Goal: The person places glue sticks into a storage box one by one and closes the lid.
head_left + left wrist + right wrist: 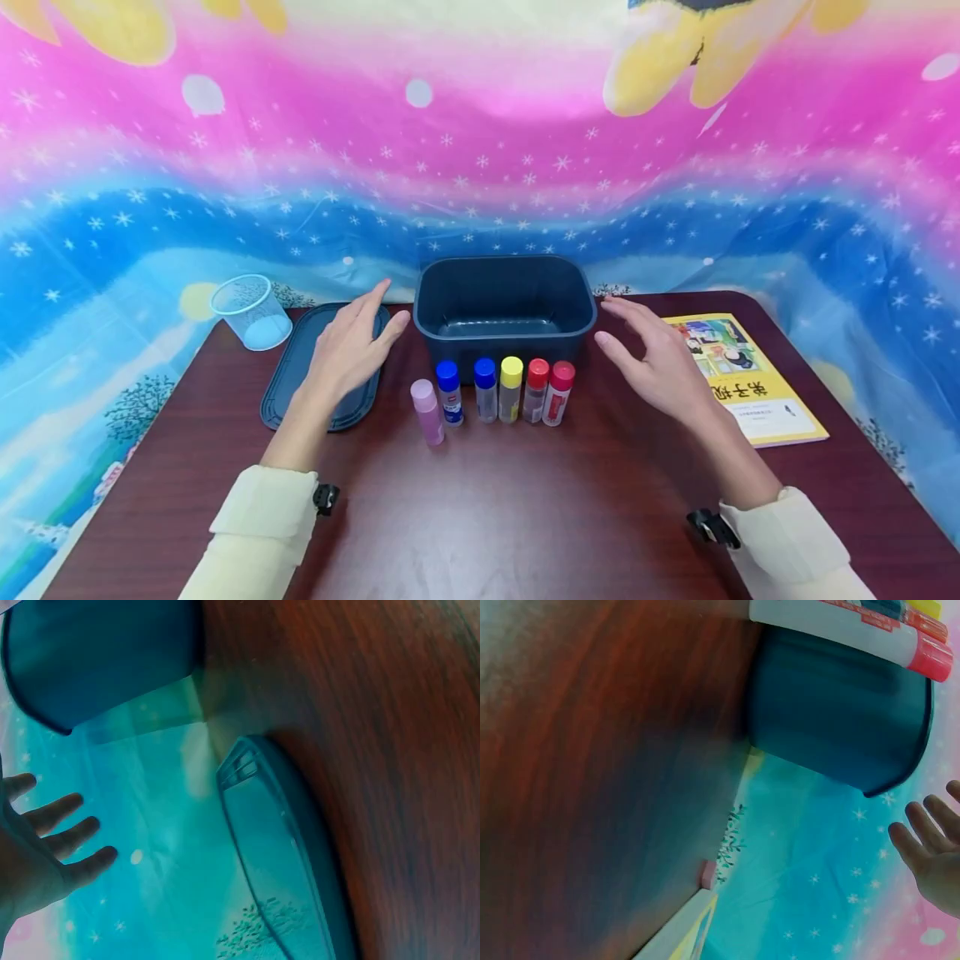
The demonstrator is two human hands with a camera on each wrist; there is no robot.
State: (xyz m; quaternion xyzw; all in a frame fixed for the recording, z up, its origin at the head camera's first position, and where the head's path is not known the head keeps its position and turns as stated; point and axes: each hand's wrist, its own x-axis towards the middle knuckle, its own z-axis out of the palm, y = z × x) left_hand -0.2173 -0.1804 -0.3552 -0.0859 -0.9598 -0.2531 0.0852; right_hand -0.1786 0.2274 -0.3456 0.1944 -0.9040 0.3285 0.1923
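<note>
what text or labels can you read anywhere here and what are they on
"弟子规", large red characters seen upside down, on the yellow book.
Small print line under that title on the book: too small to read.
Labels on the blue-capped bottle and the red-capped bottle: printed, but too small and blurred to read.
Red label strip on the bottle in the right wrist view: blurred, unreadable.
Dark bin, lid and clear cup: no readable text.

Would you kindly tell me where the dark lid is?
In the head view, the dark lid lies flat on the table's left, between the clear cup and the bin, under the left hand.
</note>
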